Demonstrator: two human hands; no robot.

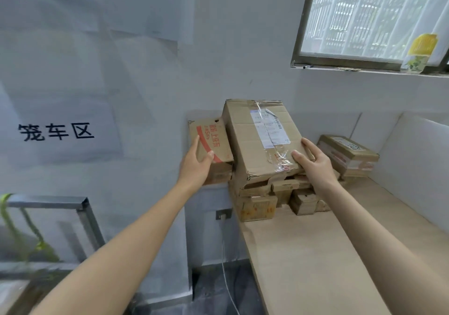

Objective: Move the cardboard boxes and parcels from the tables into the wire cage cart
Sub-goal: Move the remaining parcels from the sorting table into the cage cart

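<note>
Forearms, yours, run up from the bottom edge toward a stack of cartons at the far end of the table [315, 254]. Your left hand [196, 166] grasps the red-printed box [211, 142] at the stack's left side, thumb on its printed face and fingers wrapped behind its left edge. Your right hand [313, 166] grasps the large taped box [260, 139] on top of the pile, thumb on the upper face and fingers curled over the near right edge. The two boxes stand side by side and touch. Neither looks clearly lifted, and whether the red-printed box rests on the carton below it cannot be told.

Under the large taped box lie several smaller cartons [257, 205], crushed and uneven. A flat labelled parcel [347, 154] sits on further cartons near the right wall.

A corner of the wire cage cart [82, 207] shows at lower left, blurred, with green straps [14, 229] hanging on it. Its inside is out of view, so you cannot count what is already loaded.

Progress, as judged: the pick-up of these two boxes is in hand, with carrying and placing yet to come. At least the lower cartons and the parcel stack on the right are left to move.
</note>
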